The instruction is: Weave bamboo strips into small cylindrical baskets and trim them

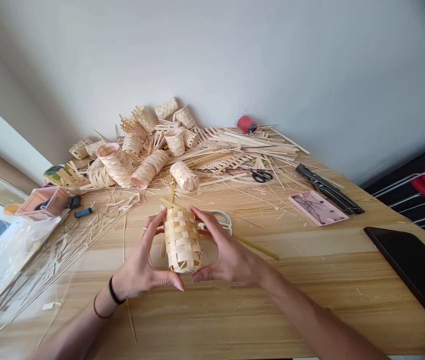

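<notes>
Between my two hands is a small woven basket [182, 237] of pale flat strips, tilted so that one end faces me. My left hand [146, 255] curves round its left side, the fingers at the far end and the thumb by the near end. On the other side my right hand [223, 250] cups the basket in the same way, its thumb near the lower rim. Behind the right fingers lie scissors with pale handles [224, 220], partly hidden. Darker flat strips stick out beyond the basket, one strip [255, 247] reaching right along the table.
Finished-looking woven baskets [116, 162] and loose strips [250, 142] heap up at the back. Black scissors [262, 175], a red thread spool [247, 124], a pink tray of pins [318, 207], a black tool [328, 190] and a phone [411, 272] lie rightward. A pink box [43, 202] stands left.
</notes>
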